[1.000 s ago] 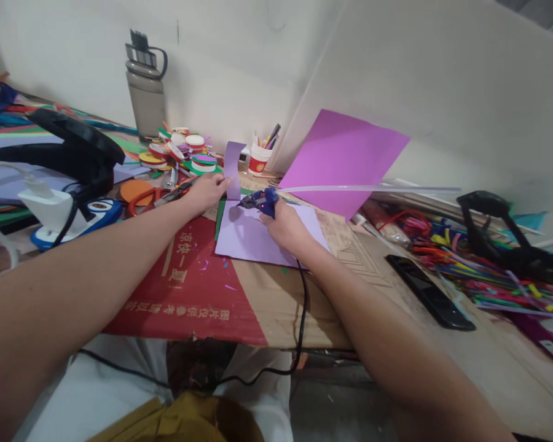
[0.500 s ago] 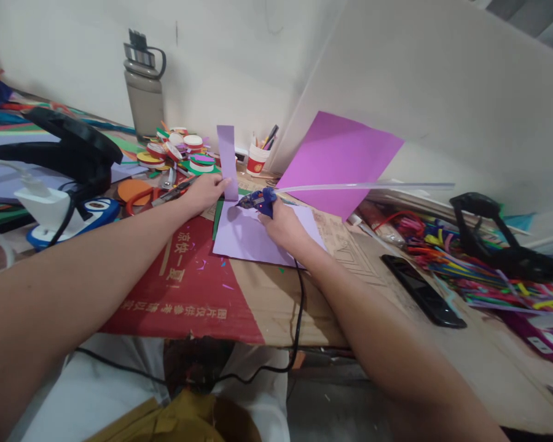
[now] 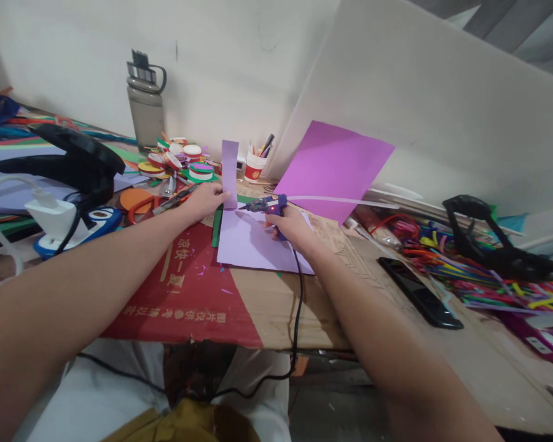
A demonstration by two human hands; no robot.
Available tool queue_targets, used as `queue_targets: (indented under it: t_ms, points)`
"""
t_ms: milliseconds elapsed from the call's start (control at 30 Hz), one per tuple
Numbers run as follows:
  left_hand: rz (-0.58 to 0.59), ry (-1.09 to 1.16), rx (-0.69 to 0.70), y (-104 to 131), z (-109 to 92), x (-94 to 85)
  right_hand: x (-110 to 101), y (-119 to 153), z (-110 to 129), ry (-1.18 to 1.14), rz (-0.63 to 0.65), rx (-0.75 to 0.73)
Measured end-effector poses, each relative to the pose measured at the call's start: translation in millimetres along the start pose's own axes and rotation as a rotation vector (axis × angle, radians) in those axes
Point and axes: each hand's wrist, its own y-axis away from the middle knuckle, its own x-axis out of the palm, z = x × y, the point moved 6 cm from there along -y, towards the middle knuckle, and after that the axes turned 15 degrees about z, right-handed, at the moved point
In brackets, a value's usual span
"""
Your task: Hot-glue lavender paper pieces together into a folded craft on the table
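Observation:
My left hand [image 3: 206, 199] pinches the lower end of a lilac paper strip [image 3: 229, 166] and holds it upright. Just right of it, my right hand [image 3: 289, 225] grips a blue glue gun [image 3: 268, 205] whose nozzle points left at the foot of the strip. A long clear glue stick [image 3: 336, 200] juts out of the gun's back to the right. Both hands work over a flat lilac paper sheet [image 3: 253, 245] that lies on a brown and red cardboard sheet [image 3: 188, 294]. The gun's black cord [image 3: 297, 307] runs down off the front edge.
A bright purple sheet [image 3: 336, 169] leans on the white board at the back. A grey water bottle [image 3: 145, 101], tape rolls [image 3: 184, 161], a pen cup [image 3: 255, 167] and scissors [image 3: 152, 205] stand behind. A black phone [image 3: 419, 293] and coloured sticks [image 3: 479, 279] lie at right.
The strip in my left hand went from curled over to straight upright. My right hand lifted the glue gun a little and tilted it more level, still at the strip's base.

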Motion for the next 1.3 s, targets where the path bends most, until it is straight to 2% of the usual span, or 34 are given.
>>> queue_targets:
  t_ms: [333,700,1067,1300]
  points:
    - [-0.032,-0.248,-0.005,-1,-2,-2.2,7,3,7,0.083,-0.009,0.005]
    - [0.01,-0.265,0.003,-3,-2,1.1,9,-6,5,0.208,-0.059,-0.04]
    - [0.013,-0.216,-0.009,0,-7,0.7,6,-6,4,0.25,-0.036,-0.024]
    - [0.035,-0.272,-0.024,2,-8,2.2,6,-4,6,0.246,-0.013,0.028]
